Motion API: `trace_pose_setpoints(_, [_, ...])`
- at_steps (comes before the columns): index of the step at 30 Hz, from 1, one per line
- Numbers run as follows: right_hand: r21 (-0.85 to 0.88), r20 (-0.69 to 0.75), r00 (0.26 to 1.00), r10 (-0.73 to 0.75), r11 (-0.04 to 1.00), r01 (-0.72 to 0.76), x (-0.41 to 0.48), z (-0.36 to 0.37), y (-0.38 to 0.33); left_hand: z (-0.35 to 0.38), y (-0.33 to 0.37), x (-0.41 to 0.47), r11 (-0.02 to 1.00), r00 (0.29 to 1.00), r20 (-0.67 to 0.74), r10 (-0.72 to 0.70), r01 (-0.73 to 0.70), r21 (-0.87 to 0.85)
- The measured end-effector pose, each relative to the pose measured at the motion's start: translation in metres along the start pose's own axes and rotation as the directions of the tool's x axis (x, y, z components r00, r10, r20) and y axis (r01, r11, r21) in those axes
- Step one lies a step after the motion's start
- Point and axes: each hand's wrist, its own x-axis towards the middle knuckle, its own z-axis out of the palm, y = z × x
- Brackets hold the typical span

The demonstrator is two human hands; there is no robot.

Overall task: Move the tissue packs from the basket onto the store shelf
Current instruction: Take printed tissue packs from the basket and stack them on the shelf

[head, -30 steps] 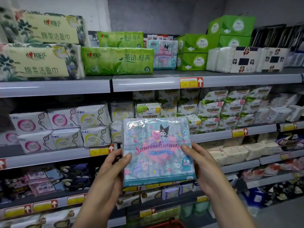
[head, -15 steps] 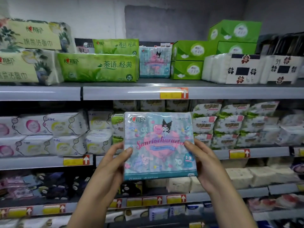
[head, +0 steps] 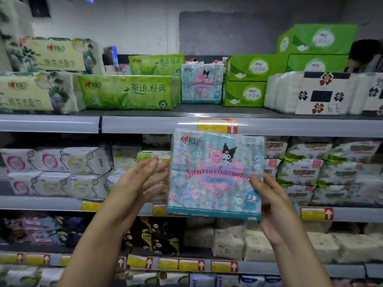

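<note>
A pale blue tissue pack [head: 215, 175] with pink cartoon print is held upright in front of the shelves, its top edge just under the top shelf's grey rim [head: 145, 125]. My right hand [head: 273, 206] grips its lower right edge. My left hand [head: 134, 183] hovers just left of the pack with straight fingers, apart from it. A matching tissue pack [head: 202, 83] stands on the top shelf between green packs and green boxes. The basket is out of view.
The top shelf carries long green packs [head: 128, 92], floral packs [head: 35, 92], green boxes [head: 244, 79] and white packs [head: 306, 94]. Lower shelves are full of small packets. A strip of bare shelf lies in front of the matching pack.
The pack has risen toward the top shelf and shifted right. My left hand has let go of its left edge and moved away; my right hand keeps its grip.
</note>
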Motion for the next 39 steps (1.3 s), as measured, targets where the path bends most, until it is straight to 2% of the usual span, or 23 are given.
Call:
trace_pose_setpoints(3, [-0.018,-0.008,1.0,-0.03,0.999,0.03,0.007,0.002,-0.01,0.007,0.025,0.026,0.989,0.998,0.039,0.056,-0.061,0.132])
trace_pose_setpoints(6, [-0.018,-0.016,0.997,-0.073,0.997,0.072,0.012,0.006,-0.017,0.023,0.044,0.047,0.956,0.989,0.146,0.017,-0.059,0.288])
trace_pose_setpoints(10, [-0.029,0.031,0.992,-0.124,0.992,0.125,0.022,0.012,-0.022,0.041,0.063,0.065,0.924,0.957,0.287,-0.035,-0.078,0.376])
trace_pose_setpoints(13, [-0.034,0.005,0.98,-0.198,0.98,0.198,0.032,0.018,-0.029,0.045,0.076,0.074,0.926,0.936,0.35,-0.041,-0.096,0.365])
trace_pose_setpoints(17, [-0.046,0.061,0.961,-0.271,0.961,0.274,0.043,0.027,-0.046,0.043,0.093,0.086,0.942,0.915,0.403,0.001,-0.136,0.307])
trace_pose_setpoints(21, [-0.171,0.094,0.934,-0.346,0.918,0.357,0.063,0.034,-0.062,0.059,0.111,0.104,0.936,0.916,0.398,0.059,-0.189,0.298])
trace_pose_setpoints(23, [-0.289,0.069,0.914,-0.401,0.868,0.403,0.077,0.033,-0.07,0.068,0.12,0.115,0.937,0.925,0.37,0.084,-0.2,0.287])
trace_pose_setpoints(28, [-0.502,-0.018,0.809,-0.588,0.705,0.501,0.113,0.02,-0.086,0.072,0.155,0.159,0.911,0.954,0.254,0.16,-0.242,0.335])
trace_pose_setpoints(31, [-0.642,0.019,0.763,-0.646,0.577,0.505,0.131,0.017,-0.093,0.076,0.184,0.18,0.895,0.951,0.235,0.202,-0.276,0.351])
trace_pose_setpoints(35, [-0.738,0.088,0.712,-0.697,0.434,0.517,0.158,0.024,-0.1,0.089,0.206,0.213,0.858,0.932,0.234,0.277,-0.349,0.376])
trace_pose_setpoints(39, [-0.814,0.157,0.705,-0.691,0.314,0.489,0.185,0.041,-0.11,0.105,0.203,0.241,0.859,0.936,0.179,0.303,-0.35,0.374])
